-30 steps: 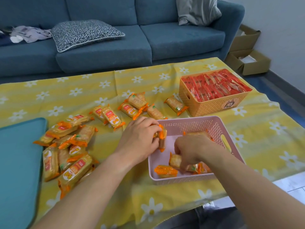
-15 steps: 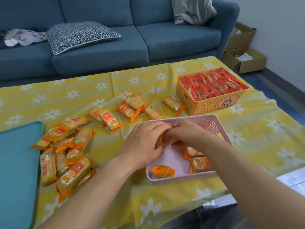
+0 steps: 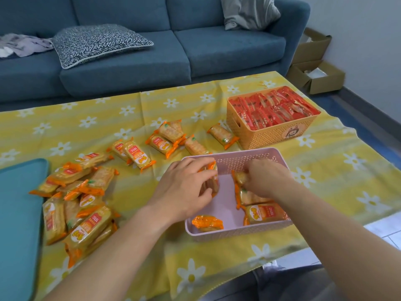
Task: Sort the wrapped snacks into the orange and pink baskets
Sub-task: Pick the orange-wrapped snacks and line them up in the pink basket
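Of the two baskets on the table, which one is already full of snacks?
The orange basket, farther from the person: red packets fill it to the rim. The pink basket holds only a few orange packets.

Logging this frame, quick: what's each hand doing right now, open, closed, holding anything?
Left hand: closed on an orange-wrapped snack over the pink basket.
Right hand: closed on another wrapped snack inside the basket.
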